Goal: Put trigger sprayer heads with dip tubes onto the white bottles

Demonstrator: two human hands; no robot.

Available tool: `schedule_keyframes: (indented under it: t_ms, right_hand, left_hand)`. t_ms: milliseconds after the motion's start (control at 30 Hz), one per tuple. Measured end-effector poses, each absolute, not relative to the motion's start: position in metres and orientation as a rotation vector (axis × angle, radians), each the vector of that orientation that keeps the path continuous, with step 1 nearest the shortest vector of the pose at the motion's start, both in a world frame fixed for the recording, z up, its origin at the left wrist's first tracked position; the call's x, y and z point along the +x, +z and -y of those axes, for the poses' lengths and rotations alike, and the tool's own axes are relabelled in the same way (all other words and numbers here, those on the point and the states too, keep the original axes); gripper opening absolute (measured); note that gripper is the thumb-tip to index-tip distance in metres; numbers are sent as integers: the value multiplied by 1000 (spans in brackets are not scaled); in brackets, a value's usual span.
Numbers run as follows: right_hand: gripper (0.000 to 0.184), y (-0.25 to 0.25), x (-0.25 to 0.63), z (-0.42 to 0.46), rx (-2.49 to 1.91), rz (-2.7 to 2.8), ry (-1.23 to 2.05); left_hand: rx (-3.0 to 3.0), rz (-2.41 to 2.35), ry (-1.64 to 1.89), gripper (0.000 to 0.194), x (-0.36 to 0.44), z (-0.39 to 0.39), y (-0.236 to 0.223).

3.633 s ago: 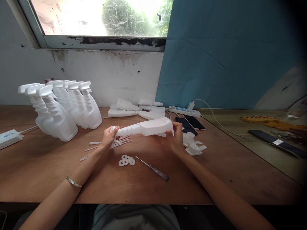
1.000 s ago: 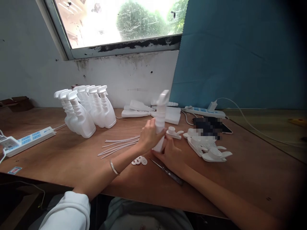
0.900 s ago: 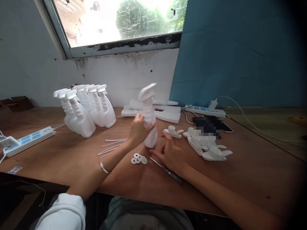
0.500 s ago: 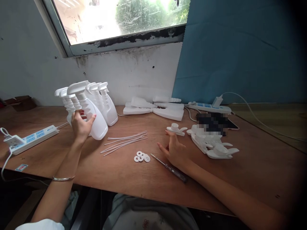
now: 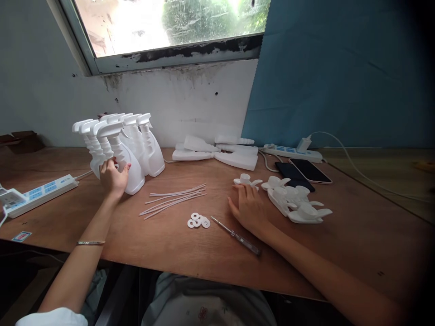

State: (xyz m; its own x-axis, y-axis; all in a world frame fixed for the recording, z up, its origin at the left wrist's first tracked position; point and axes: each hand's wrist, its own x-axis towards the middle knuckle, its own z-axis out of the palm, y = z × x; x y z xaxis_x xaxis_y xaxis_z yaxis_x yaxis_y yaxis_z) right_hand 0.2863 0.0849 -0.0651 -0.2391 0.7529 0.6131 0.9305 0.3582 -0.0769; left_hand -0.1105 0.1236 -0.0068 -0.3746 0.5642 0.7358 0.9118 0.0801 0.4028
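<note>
My left hand [image 5: 114, 177] is closed around the lower body of a white spray bottle [image 5: 134, 174], which stands at the front of a cluster of white spray bottles [image 5: 152, 154] on the left. My right hand [image 5: 250, 208] rests low over the wood with its fingers stretched out. Its fingertips reach a loose white sprayer head [image 5: 244, 178] and partly cover it; whether they press on it I cannot tell. More sprayer heads [image 5: 307, 212] lie just right of that hand. Left of it is a screwdriver [image 5: 245, 242], then white ring washers [image 5: 196, 222] and thin white tubes [image 5: 173, 201].
Several white bottles without heads [image 5: 236, 159] lie on their sides near the wall. Two phones [image 5: 311, 171] lie at the back right, by a power strip [image 5: 294, 153] with a cable. Another power strip [image 5: 44, 194] sits at the left. The wooden table [image 5: 163, 253] ends close to my lap.
The spray bottle in my left hand, tilted before, now stands more upright against the cluster. My right hand's fingers have lowered and straightened toward the loose sprayer head.
</note>
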Motion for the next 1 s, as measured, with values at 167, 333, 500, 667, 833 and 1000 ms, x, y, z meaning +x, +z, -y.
schedule_keyframes:
  t_ms: [167, 333, 500, 667, 833, 1000]
  right_hand:
    - [45, -63, 295, -94, -1599, 1981, -587]
    - [57, -72, 300, -102, -1691, 2021, -598]
    - [50, -73, 303, -105, -1674, 2054, -564]
    - [25, -63, 301, -99, -1606, 2087, -450]
    - [31, -60, 301, -99, -1544, 2046, -437]
    - [34, -70, 308, -109, -1515, 2118, -342]
  left_hand:
    - [-1413, 2054, -1147, 50, -106, -126, -7]
    - [-1280, 1790, -1211, 79, -91, -111, 0]
    - [-1420, 1478, -1236, 46, -40, -87, 19]
    - [-2817, 1262, -534, 17, 26, -80, 18]
    - [-3166, 1195, 78, 14, 55, -91, 2]
    - [-3232, 1359, 50, 13, 55, -97, -3]
